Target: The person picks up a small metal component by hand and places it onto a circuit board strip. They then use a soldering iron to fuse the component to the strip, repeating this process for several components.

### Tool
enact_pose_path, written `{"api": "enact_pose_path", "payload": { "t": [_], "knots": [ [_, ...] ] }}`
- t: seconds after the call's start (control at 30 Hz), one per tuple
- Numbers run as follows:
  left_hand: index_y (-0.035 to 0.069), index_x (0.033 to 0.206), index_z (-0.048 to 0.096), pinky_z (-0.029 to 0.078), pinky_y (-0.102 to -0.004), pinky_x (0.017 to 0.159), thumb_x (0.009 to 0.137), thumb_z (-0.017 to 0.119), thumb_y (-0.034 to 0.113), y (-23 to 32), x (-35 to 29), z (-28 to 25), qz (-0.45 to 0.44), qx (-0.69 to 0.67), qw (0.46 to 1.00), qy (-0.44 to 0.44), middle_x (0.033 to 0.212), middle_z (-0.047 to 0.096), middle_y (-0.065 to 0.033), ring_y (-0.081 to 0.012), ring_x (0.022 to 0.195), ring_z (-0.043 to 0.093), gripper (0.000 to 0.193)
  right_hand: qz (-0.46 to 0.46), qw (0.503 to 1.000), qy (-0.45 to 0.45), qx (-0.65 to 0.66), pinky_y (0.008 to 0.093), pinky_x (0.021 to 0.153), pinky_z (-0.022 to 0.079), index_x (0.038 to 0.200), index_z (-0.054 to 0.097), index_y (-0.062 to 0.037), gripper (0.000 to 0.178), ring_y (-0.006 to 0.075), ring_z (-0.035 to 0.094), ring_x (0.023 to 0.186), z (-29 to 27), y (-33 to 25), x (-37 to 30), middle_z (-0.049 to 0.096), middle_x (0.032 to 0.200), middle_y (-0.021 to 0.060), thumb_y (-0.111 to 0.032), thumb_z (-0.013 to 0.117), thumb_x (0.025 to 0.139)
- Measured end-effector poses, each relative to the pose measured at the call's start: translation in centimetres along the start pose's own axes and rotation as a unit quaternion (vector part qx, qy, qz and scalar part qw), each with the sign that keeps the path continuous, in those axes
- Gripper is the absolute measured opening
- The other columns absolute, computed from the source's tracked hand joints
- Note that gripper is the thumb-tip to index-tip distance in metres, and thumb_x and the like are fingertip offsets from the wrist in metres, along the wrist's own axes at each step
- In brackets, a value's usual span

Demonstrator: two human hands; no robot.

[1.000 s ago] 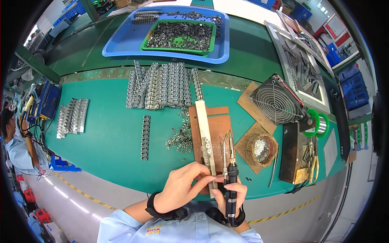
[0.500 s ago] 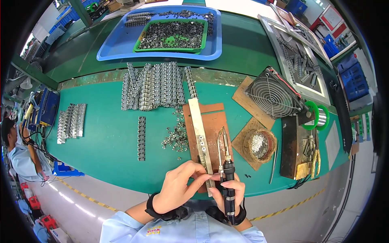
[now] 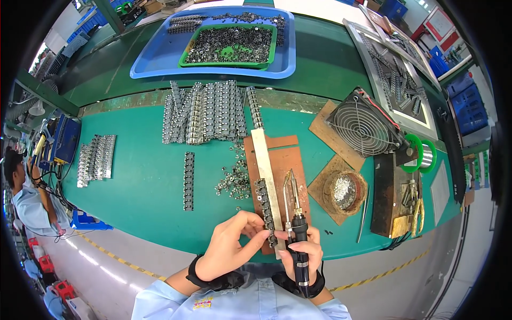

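My left hand (image 3: pixel 232 246) pinches the near end of a dark strip of linked small metal parts (image 3: pixel 264 202). That strip lies along the left side of a long pale metal bar (image 3: pixel 260 146), which rests on a brown board (image 3: pixel 284 165). In my right hand (image 3: pixel 312 249) is a black soldering iron (image 3: pixel 301 229), its tip pointing away from me, with a thin bent tube beside it. The right fingertips also reach the near end of the bar and strip. Loose small metal pieces (image 3: pixel 234 178) lie left of the board, and another single strip (image 3: pixel 189 181) lies farther left.
Stacked strips (image 3: pixel 205 114) stand at the back, with a smaller group (image 3: pixel 97 160) at left. A blue tray (image 3: pixel 144 66) holds a green tray of small parts. At right are a fan (image 3: pixel 364 124), a round pot (image 3: pixel 344 193), a solder spool (image 3: pixel 426 154) and a tool box (image 3: pixel 386 197).
The strip now shows along the bar's left side, between my hands, turned with its dark parts facing up; before, it was not visible there. My right hand keeps the soldering iron.
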State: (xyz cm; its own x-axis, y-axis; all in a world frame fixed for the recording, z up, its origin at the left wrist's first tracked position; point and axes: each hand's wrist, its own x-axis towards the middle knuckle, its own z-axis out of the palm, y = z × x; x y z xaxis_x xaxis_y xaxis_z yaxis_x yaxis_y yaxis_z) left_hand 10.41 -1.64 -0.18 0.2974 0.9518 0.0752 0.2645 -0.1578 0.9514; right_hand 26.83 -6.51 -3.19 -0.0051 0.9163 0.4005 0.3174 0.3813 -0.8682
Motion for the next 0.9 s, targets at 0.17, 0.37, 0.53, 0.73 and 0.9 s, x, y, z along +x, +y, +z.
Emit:
{"api": "enact_pose_path", "payload": {
  "t": [0.17, 0.37, 0.53, 0.73, 0.9],
  "knots": [
    [-0.002, 0.087, 0.049, 0.047, -0.0226, 0.052, 0.083, 0.060, 0.008, -0.4, 0.0, -0.4, -0.133, -0.127, 0.982, -0.047, 0.075, 0.060, -0.0076, -0.0102, 0.061, 0.060, 0.016, -0.028, 0.998, -0.003, -0.056, 0.0337, 0.084, 0.037, 0.092, 0.043, -0.0119, 0.028, 0.0229, 0.051, 0.093, 0.1, -0.5, 0.3, 0.066, 0.087, 0.0141, -0.008, 0.065, 0.077],
    [-0.001, 0.084, 0.051, 0.046, -0.0215, 0.051, 0.088, 0.054, 0.013, -0.8, 1.1, -0.3, -0.255, -0.199, 0.941, -0.099, 0.071, 0.059, -0.0027, -0.0084, 0.058, 0.057, 0.015, -0.045, 0.995, 0.002, -0.086, 0.0345, 0.084, 0.037, 0.092, 0.043, -0.0126, 0.028, 0.0251, 0.053, 0.088, 0.3, -0.8, 0.6, 0.066, 0.086, 0.0139, -0.007, 0.065, 0.075],
    [-0.001, 0.083, 0.052, 0.045, -0.0209, 0.050, 0.088, 0.053, 0.015, -1.1, 1.5, -0.3, -0.262, -0.222, 0.935, -0.095, 0.067, 0.058, -0.0025, -0.0074, 0.057, 0.056, 0.017, -0.044, 0.996, -0.003, -0.078, 0.0350, 0.084, 0.037, 0.091, 0.043, -0.0123, 0.026, 0.0254, 0.053, 0.088, 0.5, -0.4, 0.3, 0.066, 0.088, 0.0153, -0.007, 0.064, 0.076],
    [0.001, 0.086, 0.053, 0.043, -0.0206, 0.047, 0.089, 0.052, 0.017, 0.0, 2.0, -2.2, -0.296, -0.214, 0.925, -0.107, 0.069, 0.055, -0.0020, -0.0070, 0.054, 0.053, 0.016, 0.046, 0.982, 0.144, 0.114, 0.0308, 0.070, 0.043, 0.103, 0.048, -0.0067, 0.042, 0.0231, 0.058, 0.082, 0.4, -1.4, 0.1, 0.064, 0.080, 0.0116, -0.006, 0.072, 0.069],
    [0.002, 0.088, 0.052, 0.041, -0.0208, 0.046, 0.089, 0.050, 0.016, -0.6, 3.1, -4.2, -0.319, -0.297, 0.891, -0.124, 0.072, 0.053, -0.0015, -0.0075, 0.052, 0.051, 0.015, 0.067, 0.996, 0.061, 0.015, 0.0280, 0.059, 0.045, 0.106, 0.051, 0.0005, 0.052, 0.0222, 0.059, 0.074, -4.9, -1.2, -0.7, 0.060, 0.073, 0.0116, -0.010, 0.078, 0.062]
  ]
}}
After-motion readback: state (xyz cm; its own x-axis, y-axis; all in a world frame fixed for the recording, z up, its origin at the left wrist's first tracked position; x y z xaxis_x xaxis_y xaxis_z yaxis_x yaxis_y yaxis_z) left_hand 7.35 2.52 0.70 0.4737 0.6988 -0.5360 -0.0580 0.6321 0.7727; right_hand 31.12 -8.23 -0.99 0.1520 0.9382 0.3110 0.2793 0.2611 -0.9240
